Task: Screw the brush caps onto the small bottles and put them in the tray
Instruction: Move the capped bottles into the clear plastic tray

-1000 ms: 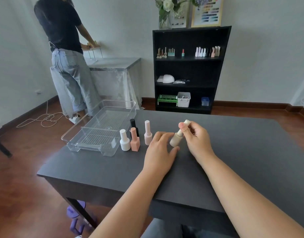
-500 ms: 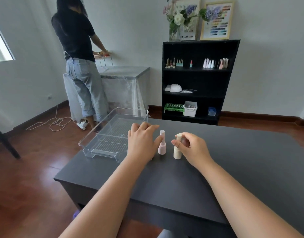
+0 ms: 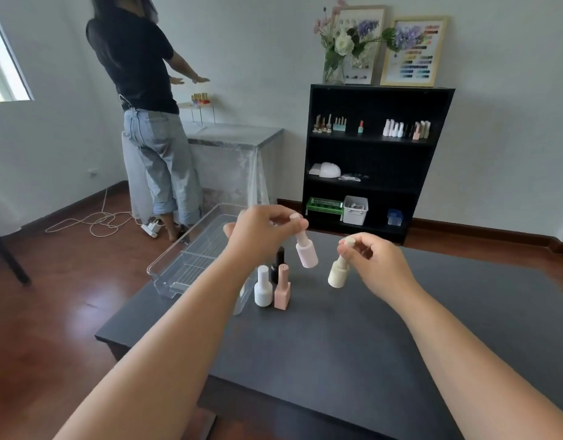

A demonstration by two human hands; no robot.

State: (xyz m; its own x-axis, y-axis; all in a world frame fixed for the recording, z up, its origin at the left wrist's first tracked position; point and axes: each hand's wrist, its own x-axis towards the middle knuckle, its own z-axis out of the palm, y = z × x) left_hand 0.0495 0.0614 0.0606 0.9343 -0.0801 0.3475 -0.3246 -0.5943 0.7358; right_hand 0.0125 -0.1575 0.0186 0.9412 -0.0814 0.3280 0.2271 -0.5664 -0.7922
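My left hand [image 3: 261,231] pinches the cap of a pale pink bottle [image 3: 306,254], which hangs tilted above the dark table [image 3: 337,338]. My right hand [image 3: 374,262] grips the cap of a cream bottle [image 3: 338,274], also lifted off the table. Three capped bottles stand on the table below my left hand: a white one [image 3: 263,287], a peach square one [image 3: 282,289] and a black one [image 3: 278,260] behind them. The clear plastic tray [image 3: 178,265] sits at the table's far left corner, with nothing visible inside; my left forearm covers its near right side.
A person in a black top and jeans stands at a covered side table at the back left. A black shelf unit [image 3: 375,160] with more bottles and small bins stands against the far wall. White cables [image 3: 93,222] lie on the wooden floor.
Both hands have risen off the table. My left hand picked up the pink bottle by its cap, and my right hand lifted the cream bottle that stood upright. The camera tilted up.
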